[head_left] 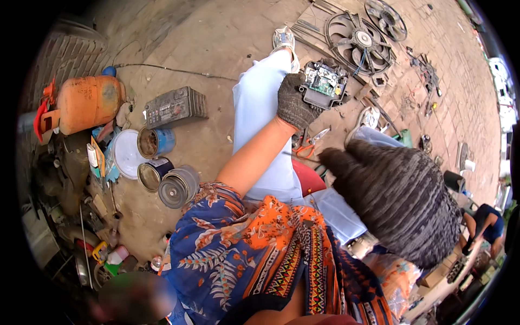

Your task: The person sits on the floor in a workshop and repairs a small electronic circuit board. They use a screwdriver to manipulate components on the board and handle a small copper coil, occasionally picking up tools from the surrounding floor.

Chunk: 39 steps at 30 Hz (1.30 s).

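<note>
My left hand (297,103), in a dark grey knit glove, grips an electronic control module (324,85). The module has a black housing, and its green circuit board shows on the upper side. Much nearer the camera is my right hand (398,200), in a striped grey-black glove, its fingers bent and pointing left. A thin dark rod (301,157) shows beside its fingertips; whatever the fingers hold is hidden. Orange-handled pliers (306,147) lie on the ground between the two hands.
A car battery (175,106), an orange gas cylinder (91,103) and open cans (155,142) stand at left. Beyond the module lie radiator fans (362,40) and loose wires (427,73). Another person (487,225) is at far right. My legs flank the work area.
</note>
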Available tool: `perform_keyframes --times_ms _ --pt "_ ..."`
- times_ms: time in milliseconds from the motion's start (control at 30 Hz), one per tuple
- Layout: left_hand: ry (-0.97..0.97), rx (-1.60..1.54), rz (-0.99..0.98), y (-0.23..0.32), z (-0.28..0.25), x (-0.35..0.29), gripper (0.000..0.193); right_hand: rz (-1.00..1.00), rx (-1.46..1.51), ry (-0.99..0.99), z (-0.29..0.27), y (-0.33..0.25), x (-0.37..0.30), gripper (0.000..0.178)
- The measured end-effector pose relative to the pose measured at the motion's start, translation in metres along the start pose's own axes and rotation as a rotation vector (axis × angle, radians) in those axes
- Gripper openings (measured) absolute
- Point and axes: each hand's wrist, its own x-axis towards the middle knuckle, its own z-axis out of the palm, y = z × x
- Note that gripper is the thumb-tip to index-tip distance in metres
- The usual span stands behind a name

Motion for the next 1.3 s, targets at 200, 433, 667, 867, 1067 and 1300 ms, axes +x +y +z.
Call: perform_keyframes --times_ms 200,433,667,867,1067,1300 --pt "0.076 0.158 0.097 0.004 -0.013 -0.004 0.045 -0.136 0.055 -0.020 0.020 -0.015 0.029 0.031" --pt "0.060 0.003 0.016 0.000 -0.003 -0.003 0.046 -0.171 0.138 -0.015 0.031 -0.007 0.038 0.030" --pt "0.118 0.303 0.140 -0.001 -0.026 -0.001 0.039 -0.191 0.110 -0.096 0.036 -0.018 0.041 0.029" --pt "0.085 0.083 -0.028 0.002 -0.006 -0.001 0.042 -0.177 0.081 -0.199 0.035 -0.023 0.037 0.028" --pt "0.123 1.228 0.410 -0.001 -0.002 0.001 0.029 -0.047 0.521 0.123 0.049 -0.003 0.018 0.028" --pt "-0.050 -0.103 0.051 0.006 0.007 -0.005 0.067 0.328 0.764 0.777 0.146 -0.003 0.039 0.026"
